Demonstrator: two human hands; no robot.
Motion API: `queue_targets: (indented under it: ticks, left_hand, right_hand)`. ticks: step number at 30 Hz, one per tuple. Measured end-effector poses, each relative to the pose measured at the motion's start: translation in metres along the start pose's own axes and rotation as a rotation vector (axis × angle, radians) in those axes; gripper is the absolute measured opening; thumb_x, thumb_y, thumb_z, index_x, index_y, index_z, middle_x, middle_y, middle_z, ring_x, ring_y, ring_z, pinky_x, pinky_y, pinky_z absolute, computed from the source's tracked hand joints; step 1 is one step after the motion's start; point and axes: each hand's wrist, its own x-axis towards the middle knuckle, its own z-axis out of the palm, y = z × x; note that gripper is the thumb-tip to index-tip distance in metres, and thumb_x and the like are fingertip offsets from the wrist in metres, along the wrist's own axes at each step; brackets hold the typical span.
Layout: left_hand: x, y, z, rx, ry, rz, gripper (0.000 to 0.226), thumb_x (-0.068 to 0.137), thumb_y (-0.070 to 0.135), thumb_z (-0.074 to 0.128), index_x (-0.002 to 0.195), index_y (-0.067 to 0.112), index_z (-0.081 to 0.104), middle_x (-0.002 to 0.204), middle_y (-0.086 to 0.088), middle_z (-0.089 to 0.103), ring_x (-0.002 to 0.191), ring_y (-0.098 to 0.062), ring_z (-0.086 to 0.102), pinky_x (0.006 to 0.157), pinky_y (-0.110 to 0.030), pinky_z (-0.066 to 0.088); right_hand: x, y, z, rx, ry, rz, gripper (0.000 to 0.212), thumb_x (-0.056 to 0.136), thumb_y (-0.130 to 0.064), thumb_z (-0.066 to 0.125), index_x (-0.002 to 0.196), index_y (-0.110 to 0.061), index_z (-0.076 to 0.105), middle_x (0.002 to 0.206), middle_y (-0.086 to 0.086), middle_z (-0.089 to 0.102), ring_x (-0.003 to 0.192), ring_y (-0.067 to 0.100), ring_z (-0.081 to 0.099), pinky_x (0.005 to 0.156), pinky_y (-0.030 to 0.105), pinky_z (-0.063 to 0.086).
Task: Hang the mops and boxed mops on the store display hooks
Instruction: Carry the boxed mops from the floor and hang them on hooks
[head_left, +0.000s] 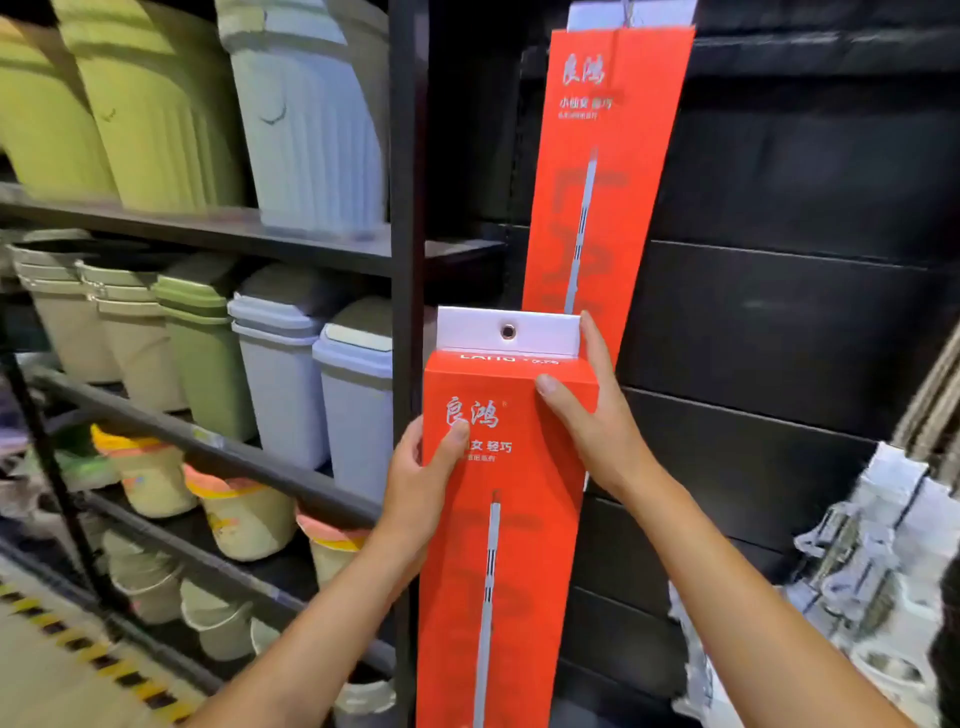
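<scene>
Both the left hand (421, 483) and right hand (592, 415) grip the red boxed mop (498, 545) by its sides, upright below the hung box (602, 171), so I'd raise it straight and guide its eyelet (508, 331) squarely onto a hook

The held red box (498, 519) at lower centre bears the characters 良鸿, with 轻巧 readable in the smaller line beneath. The hanging red box (608, 171) at upper right shows the same 良鸿; its smaller lines are blurred.
</scene>
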Motion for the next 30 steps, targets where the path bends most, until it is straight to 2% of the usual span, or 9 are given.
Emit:
queue_targets:
  ticks: [3, 5, 8, 11, 15, 18, 25, 30]
  left_hand:
    - [0.036, 0.041, 0.012, -0.041, -0.079, 0.034, 0.063, 0.079, 0.059, 0.08, 0.127, 0.021, 0.068, 0.117, -0.009, 0.079, 0.108, -0.032, 0.076, 0.099, -0.056, 0.059]
    - [0.056, 0.07, 0.019, -0.062, -0.121, 0.066, 0.057, 0.081, 0.057, 0.081, 0.124, 0.021, 0.07, 0.114, -0.01, 0.08, 0.105, -0.032, 0.077, 0.098, -0.058, 0.059]
    - [0.082, 0.114, 0.032, -0.086, -0.196, 0.1, 0.059, 0.079, 0.058, 0.076, 0.121, 0.018, 0.07, 0.109, -0.01, 0.081, 0.101, -0.031, 0.078, 0.096, -0.056, 0.06]
    - [0.104, 0.148, 0.047, -0.117, -0.258, 0.128, 0.052, 0.084, 0.055, 0.077, 0.12, 0.017, 0.072, 0.107, -0.01, 0.081, 0.1, -0.032, 0.078, 0.096, -0.056, 0.06]
    - [0.125, 0.181, 0.065, -0.137, -0.334, 0.165, 0.051, 0.088, 0.055, 0.076, 0.12, 0.015, 0.073, 0.107, -0.011, 0.081, 0.1, -0.033, 0.078, 0.095, -0.056, 0.06]
    - [0.138, 0.193, 0.076, -0.172, -0.365, 0.188, 0.05, 0.088, 0.054, 0.075, 0.118, 0.014, 0.073, 0.106, -0.011, 0.081, 0.098, -0.032, 0.079, 0.095, -0.056, 0.061]
    - [0.158, 0.205, 0.093, -0.177, -0.426, 0.226, 0.06, 0.086, 0.062, 0.074, 0.122, 0.014, 0.07, 0.109, -0.01, 0.081, 0.1, -0.032, 0.079, 0.096, -0.057, 0.06]
    - [0.167, 0.211, 0.104, -0.184, -0.443, 0.253, 0.057, 0.088, 0.061, 0.072, 0.121, 0.015, 0.071, 0.107, -0.01, 0.081, 0.098, -0.032, 0.079, 0.095, -0.056, 0.061]
  right_hand:
    - [0.042, -0.029, -0.01, -0.019, 0.0, -0.041, 0.101, 0.077, -0.062, 0.072, 0.159, -0.048, 0.014, 0.144, -0.033, 0.05, 0.132, 0.001, 0.057, 0.115, 0.044, 0.047]
    - [0.07, -0.052, -0.018, -0.046, 0.003, -0.077, 0.106, 0.077, -0.059, 0.076, 0.161, -0.041, 0.015, 0.151, -0.016, 0.052, 0.134, 0.009, 0.058, 0.114, 0.05, 0.048]
    - [0.109, -0.087, -0.032, -0.08, 0.003, -0.124, 0.107, 0.079, -0.06, 0.081, 0.161, -0.032, 0.019, 0.149, -0.004, 0.057, 0.132, 0.02, 0.061, 0.11, 0.056, 0.049]
    - [0.132, -0.121, -0.045, -0.122, 0.036, -0.166, 0.097, 0.084, -0.052, 0.079, 0.159, -0.029, 0.022, 0.148, -0.002, 0.057, 0.13, 0.02, 0.063, 0.108, 0.053, 0.052]
    - [0.153, -0.156, -0.063, -0.174, 0.031, -0.207, 0.068, 0.093, -0.034, 0.072, 0.15, -0.026, 0.037, 0.141, 0.002, 0.063, 0.123, 0.021, 0.068, 0.103, 0.048, 0.057]
    - [0.167, -0.173, -0.072, -0.199, 0.047, -0.201, 0.066, 0.091, -0.036, 0.074, 0.147, -0.024, 0.041, 0.138, 0.006, 0.065, 0.121, 0.025, 0.07, 0.102, 0.053, 0.056]
    - [0.179, -0.193, -0.087, -0.25, 0.043, -0.178, 0.049, 0.098, -0.029, 0.071, 0.135, -0.012, 0.045, 0.129, 0.006, 0.072, 0.111, 0.025, 0.074, 0.085, 0.04, 0.062]
    - [0.184, -0.201, -0.096, -0.302, 0.051, -0.178, 0.05, 0.095, -0.037, 0.074, 0.133, -0.017, 0.047, 0.127, 0.002, 0.072, 0.11, 0.023, 0.075, 0.089, 0.05, 0.063]
